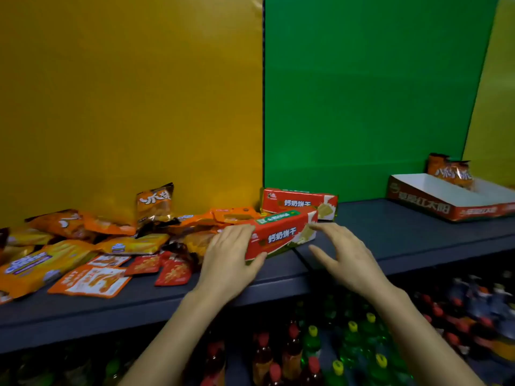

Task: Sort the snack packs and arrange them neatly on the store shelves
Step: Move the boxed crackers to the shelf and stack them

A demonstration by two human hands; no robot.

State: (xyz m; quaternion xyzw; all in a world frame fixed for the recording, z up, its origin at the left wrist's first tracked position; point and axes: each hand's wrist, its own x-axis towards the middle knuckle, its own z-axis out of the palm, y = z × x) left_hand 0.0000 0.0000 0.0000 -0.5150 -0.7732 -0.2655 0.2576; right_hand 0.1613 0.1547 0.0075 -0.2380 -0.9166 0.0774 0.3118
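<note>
A long red biscuit pack (281, 235) lies on the dark shelf (404, 232) near the middle. My left hand (228, 254) grips its left end, thumb under the front edge. My right hand (342, 252) hovers at its right end with fingers spread, fingertips close to the pack. A second, matching red biscuit pack (298, 203) leans against the back wall just behind. A jumble of orange and yellow snack packs (83, 246) covers the left part of the shelf, with small red sachets (172, 270) in front.
A red-and-white cardboard tray (451, 204) stands at the back right, holding orange snack bags (451, 171). The back wall is orange on the left and green on the right. Bottles with red, yellow and green caps (320, 352) fill the level below.
</note>
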